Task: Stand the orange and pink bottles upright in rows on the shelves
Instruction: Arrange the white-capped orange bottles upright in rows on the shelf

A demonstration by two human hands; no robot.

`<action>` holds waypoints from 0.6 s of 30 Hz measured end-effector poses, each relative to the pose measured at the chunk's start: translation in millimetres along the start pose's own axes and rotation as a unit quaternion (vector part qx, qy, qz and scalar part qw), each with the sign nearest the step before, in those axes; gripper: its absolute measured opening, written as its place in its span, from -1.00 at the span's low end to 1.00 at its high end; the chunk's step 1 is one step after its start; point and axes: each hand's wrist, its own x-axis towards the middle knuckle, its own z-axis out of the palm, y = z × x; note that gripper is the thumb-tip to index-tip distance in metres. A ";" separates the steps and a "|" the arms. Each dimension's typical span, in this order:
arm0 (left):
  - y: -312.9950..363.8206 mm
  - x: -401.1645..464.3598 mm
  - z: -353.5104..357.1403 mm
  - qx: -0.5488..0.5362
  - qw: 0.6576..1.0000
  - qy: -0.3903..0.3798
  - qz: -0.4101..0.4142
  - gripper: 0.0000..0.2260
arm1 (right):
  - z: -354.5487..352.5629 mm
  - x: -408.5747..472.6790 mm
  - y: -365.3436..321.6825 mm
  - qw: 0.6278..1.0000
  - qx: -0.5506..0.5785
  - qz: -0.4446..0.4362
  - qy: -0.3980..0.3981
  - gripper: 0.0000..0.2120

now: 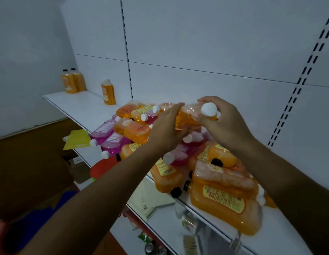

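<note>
Pile of bottles (178, 153) on shelf (82, 105) — three upright bottles (108, 92) far left.

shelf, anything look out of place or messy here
Yes. Most orange and pink bottles lie on their sides in a jumbled pile mid-shelf; only three orange bottles stand upright at the far left end.

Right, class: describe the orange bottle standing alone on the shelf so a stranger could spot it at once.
Start at the long white shelf and follow it left from the heap of lying bottles. Just past the heap stands the lone orange bottle, upright with a white cap. The upright pair farther left has black caps and stands together.
</note>
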 end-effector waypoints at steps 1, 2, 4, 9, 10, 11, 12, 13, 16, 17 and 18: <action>-2.9 -3.4 -6.8 0.003 1.000 0.014 -0.001 -0.37 | 2.8 0.8 -5.4 1.000 0.017 -0.005 -0.005 -0.69; -7.2 -7.2 -13.8 0.005 1.000 0.027 0.000 -0.40 | 6.5 2.1 -10.4 0.999 0.031 -0.011 -0.013 -0.69; -14.7 -17.2 -30.4 -0.004 0.999 0.041 -0.009 -0.43 | 17.5 5.6 -20.6 0.998 0.049 -0.028 -0.040 -0.66; -45.2 -39.1 -78.7 -0.047 0.995 0.070 -0.052 -0.44 | 67.5 18.7 -51.3 0.988 0.045 -0.073 -0.130 -0.33; -52.8 -42.8 -89.1 -0.053 0.994 0.073 -0.057 -0.44 | 80.0 22.6 -58.4 0.988 0.039 -0.084 -0.126 -0.32; -64.7 -46.9 -103.9 -0.057 0.993 0.075 -0.066 -0.44 | 98.7 28.9 -67.6 0.988 0.037 -0.094 -0.118 -0.35; -74.2 -49.7 -115.4 -0.059 0.993 0.077 -0.071 -0.45 | 112.9 34.4 -74.1 0.988 0.040 -0.100 -0.109 -0.38; -81.7 -51.6 -123.2 -0.059 0.992 0.078 -0.074 -0.46 | 123.2 39.2 -77.8 0.988 0.045 -0.100 -0.107 -0.39; -124.2 -54.3 -156.9 -0.050 0.991 0.082 -0.088 -0.33 | 171.6 59.1 -98.0 0.988 0.066 -0.090 -0.105 -0.39; -139.3 -54.0 -166.7 -0.052 0.991 0.082 -0.096 -0.27 | 187.3 65.9 -105.0 0.988 0.072 -0.088 -0.101 -0.40; -153.7 -54.0 -176.1 -0.058 0.989 0.080 -0.108 -0.22 | 203.5 72.8 -111.7 0.988 0.076 -0.086 -0.099 -0.40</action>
